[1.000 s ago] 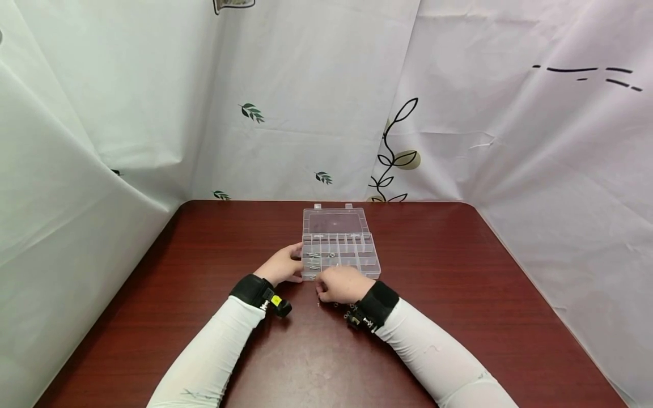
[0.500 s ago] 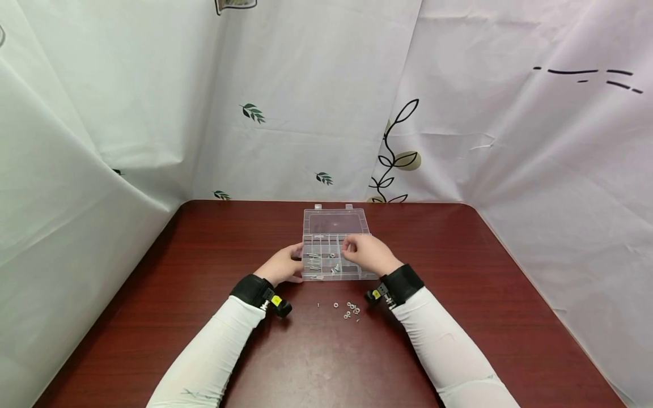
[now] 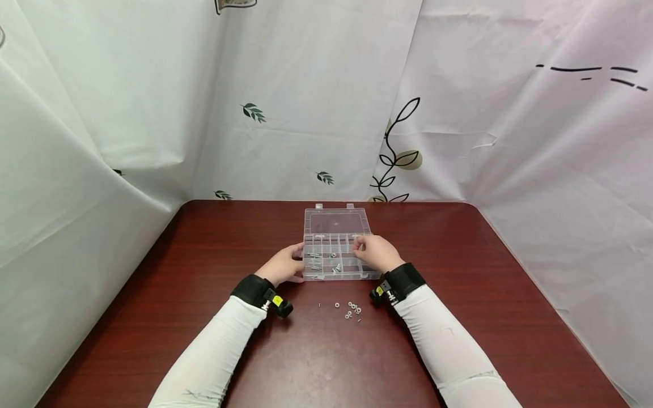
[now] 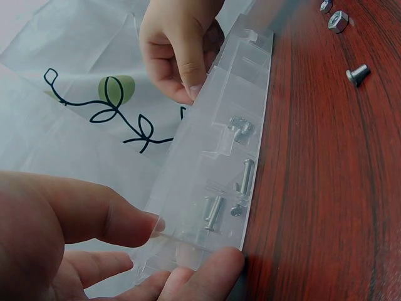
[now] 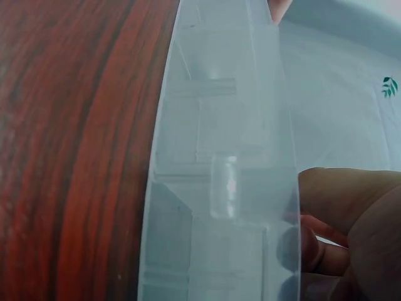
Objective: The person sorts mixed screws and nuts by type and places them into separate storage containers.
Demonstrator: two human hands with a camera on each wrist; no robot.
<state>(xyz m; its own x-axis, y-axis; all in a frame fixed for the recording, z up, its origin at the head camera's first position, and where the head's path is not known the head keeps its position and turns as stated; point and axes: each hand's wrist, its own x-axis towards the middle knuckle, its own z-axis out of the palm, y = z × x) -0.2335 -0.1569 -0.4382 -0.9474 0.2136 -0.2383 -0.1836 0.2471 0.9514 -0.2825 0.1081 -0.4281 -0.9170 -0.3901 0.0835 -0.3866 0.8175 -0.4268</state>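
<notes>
Left hand [image 3: 281,265] grips a clear plastic divided box [image 3: 342,277]; right hand's [image 3: 378,253] fingers curl over it, grasp unclear. Left wrist view, not right, shows silver bolts [image 4: 215,212] inside. Reddish-brown table [image 3: 459,272] beneath; white leaf-printed cloth [image 3: 316,102] behind.

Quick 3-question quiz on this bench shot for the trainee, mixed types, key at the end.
1. Multiple choice: where on the table do the loose nuts lie?
A) Beyond the box
B) Nearer the person than the box
C) At the table's far left corner

2. True or false: the clear lid is open.

3. Short answer: which hand grips the box's left end, and where is the other?

Key:
1. B
2. True
3. The left hand; the right hand is at the box's right part.
</notes>
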